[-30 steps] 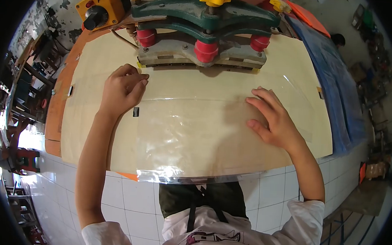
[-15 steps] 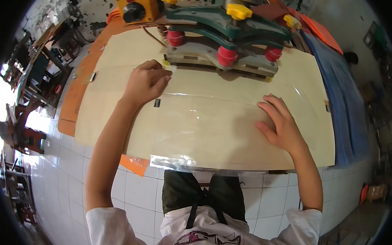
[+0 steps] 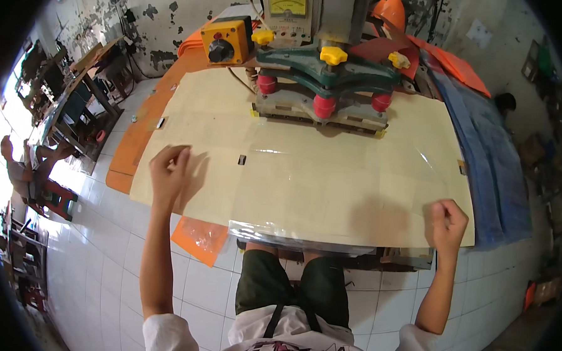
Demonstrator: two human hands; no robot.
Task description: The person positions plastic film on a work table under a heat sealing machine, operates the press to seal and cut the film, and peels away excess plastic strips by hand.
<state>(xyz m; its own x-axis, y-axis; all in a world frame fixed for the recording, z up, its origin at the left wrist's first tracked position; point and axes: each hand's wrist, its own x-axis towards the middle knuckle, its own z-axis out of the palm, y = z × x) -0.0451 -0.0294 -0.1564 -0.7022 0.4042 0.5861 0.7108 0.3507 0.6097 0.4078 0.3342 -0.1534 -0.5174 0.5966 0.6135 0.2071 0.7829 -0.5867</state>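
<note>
A clear plastic sheet (image 3: 305,195) lies over the cream board (image 3: 196,109), its shiny front edge hanging slightly past the board. My left hand (image 3: 168,174) hovers over the board's left part, fingers curled together, casting a shadow; nothing shows in it. At the front right corner is my right hand (image 3: 449,225), closed in a loose fist with no object visible. A small dark marker (image 3: 241,160) sits by the sheet's left edge. Beyond the sheet stands a press head (image 3: 324,111) with red knobs and a green frame, apart from both hands.
A yellow control box (image 3: 227,41) and a gauge panel (image 3: 288,9) stand at the back. Blue plastic material (image 3: 488,159) drapes along the right side. An orange piece (image 3: 200,238) hangs at the front left. Another person (image 3: 27,171) is at the far left.
Both hands have left the plastic sheet area: the left moved toward me and left, the right moved right and toward me. Their fingers have curled in. The view has tilted up.
</note>
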